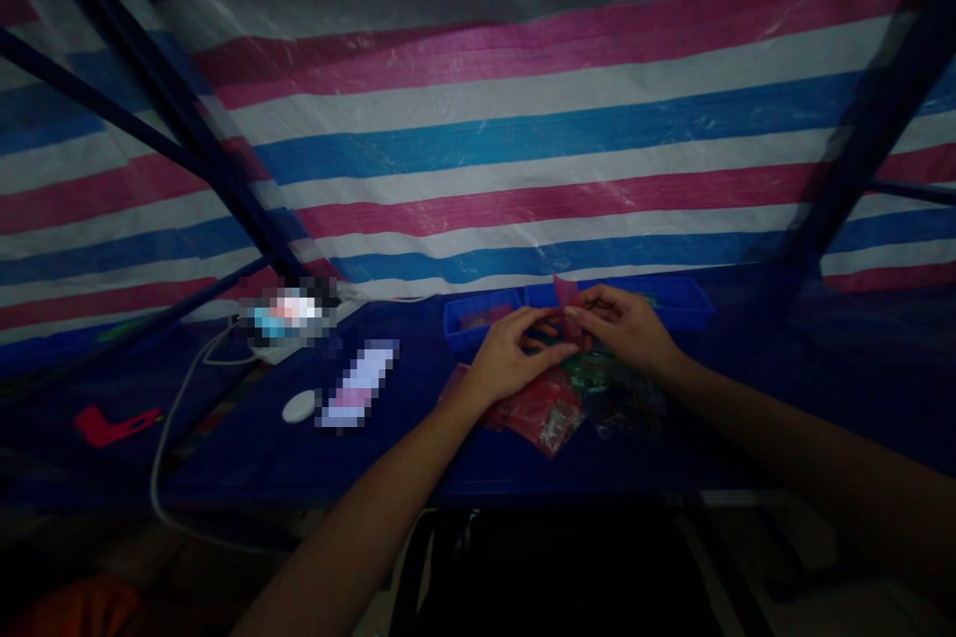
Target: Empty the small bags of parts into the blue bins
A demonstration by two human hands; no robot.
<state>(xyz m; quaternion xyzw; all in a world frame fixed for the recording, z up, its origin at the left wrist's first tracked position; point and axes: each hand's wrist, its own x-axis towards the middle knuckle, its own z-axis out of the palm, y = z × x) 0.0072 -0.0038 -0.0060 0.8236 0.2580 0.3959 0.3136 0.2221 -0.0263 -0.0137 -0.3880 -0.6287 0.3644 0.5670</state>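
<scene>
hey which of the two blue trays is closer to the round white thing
The left tray, beyond the left hand; the other tray sits farther right, behind the right hand.

Viewed from the hands, a striped sheet [523,139] fills 12 o'clock. The right hand [623,323] pinches a small pink packet [568,295]; the left hand [508,353] curls close around its lower end. On the blue tabletop [373,468], red packets [539,410] lie at 6 o'clock, green ones [594,370] at 5. Blue trays stand at 10 [458,328] and 2. Near 9 lie a white disc [300,406] and, farther out, a red tool-like object [112,426].
</scene>
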